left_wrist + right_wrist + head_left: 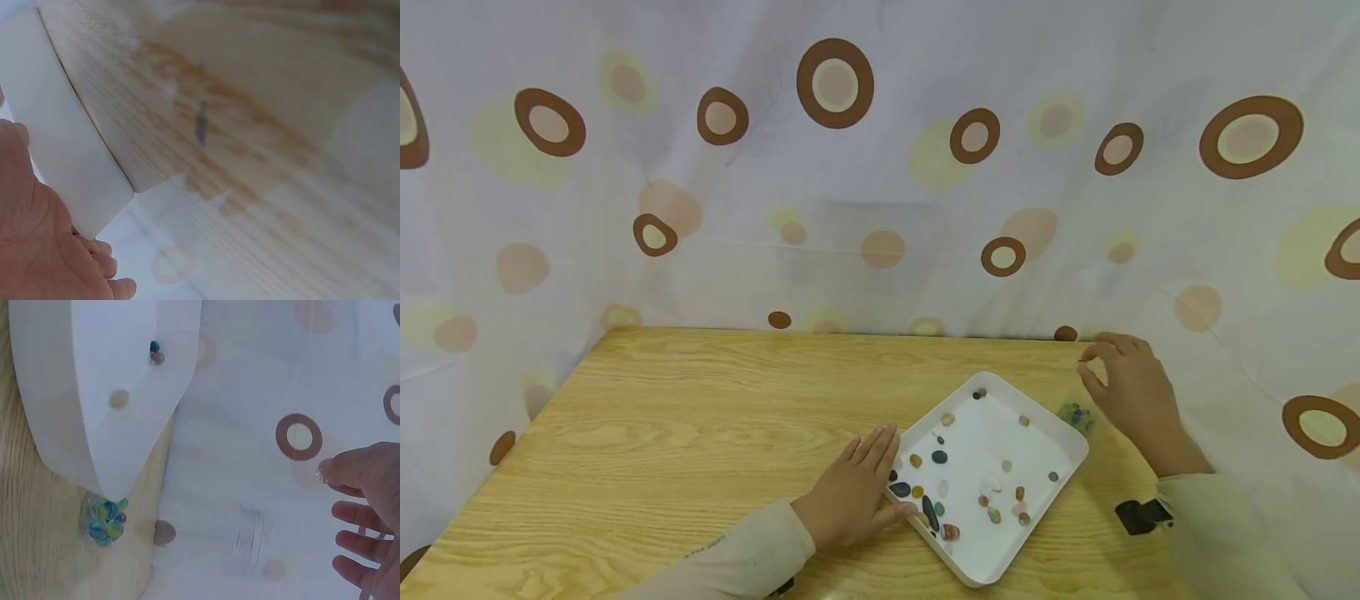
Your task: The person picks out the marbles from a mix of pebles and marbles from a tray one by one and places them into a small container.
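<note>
A white rectangular tray [1009,534] with scattered small stones, among them a long dark stone [931,512], sits on the wooden table. My left hand [856,492] rests at its left corner, fingers extended along the outer wall and thumb over the rim. In the left wrist view, fingertips [103,257] show past the corner of the tray wall. My right hand [1129,392] is raised off the tray's far right side. Thumb and index finger pinch a small clear glassy piece [321,472]; its exact kind is hard to tell. The other fingers are spread apart.
Just outside the tray's right corner stands a cluster of blue and green glass marbles [103,522], apparently in a clear container. A patterned cloth [880,208] hangs behind the table [700,417] and along its sides. Faint clear curved lines show on the cloth in the right wrist view.
</note>
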`<state>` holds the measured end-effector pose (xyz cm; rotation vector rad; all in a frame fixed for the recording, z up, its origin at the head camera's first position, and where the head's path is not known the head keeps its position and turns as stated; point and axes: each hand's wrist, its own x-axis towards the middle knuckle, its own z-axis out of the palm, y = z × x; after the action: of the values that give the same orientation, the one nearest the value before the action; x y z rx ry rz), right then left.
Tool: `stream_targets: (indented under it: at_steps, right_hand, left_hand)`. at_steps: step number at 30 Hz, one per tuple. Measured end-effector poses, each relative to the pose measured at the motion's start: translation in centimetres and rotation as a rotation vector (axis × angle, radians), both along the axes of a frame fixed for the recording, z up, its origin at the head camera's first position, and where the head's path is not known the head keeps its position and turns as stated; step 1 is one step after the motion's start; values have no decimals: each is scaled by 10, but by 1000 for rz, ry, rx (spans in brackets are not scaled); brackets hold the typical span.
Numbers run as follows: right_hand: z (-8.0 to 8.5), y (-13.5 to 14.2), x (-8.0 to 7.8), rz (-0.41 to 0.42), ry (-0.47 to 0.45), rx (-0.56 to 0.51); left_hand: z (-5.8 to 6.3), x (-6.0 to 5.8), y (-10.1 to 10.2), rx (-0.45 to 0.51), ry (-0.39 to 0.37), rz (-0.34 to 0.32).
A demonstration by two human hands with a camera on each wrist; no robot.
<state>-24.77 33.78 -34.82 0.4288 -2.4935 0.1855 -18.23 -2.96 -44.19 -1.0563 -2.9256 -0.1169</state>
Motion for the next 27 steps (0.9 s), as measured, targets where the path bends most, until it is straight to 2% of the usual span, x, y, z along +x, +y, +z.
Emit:
stream_targets:
  at_steps: [5, 9, 16, 27]
  right_hand:
    - [-2, 22, -4, -92, -24, -81]
    - [-9, 33, -7, -139, -64, -97]
    - [-21, 41, -9, -148, -88, -107]
    - [-21, 40, -9, -150, -97, -104]
  left_hand:
    - [-1, -1, 0, -2, 7, -2]
    - [0, -1, 0, 1, -2, -1]
    - [-2, 0, 0, -4, -4, 1]
    - [-1, 0, -1, 15, -2, -13]
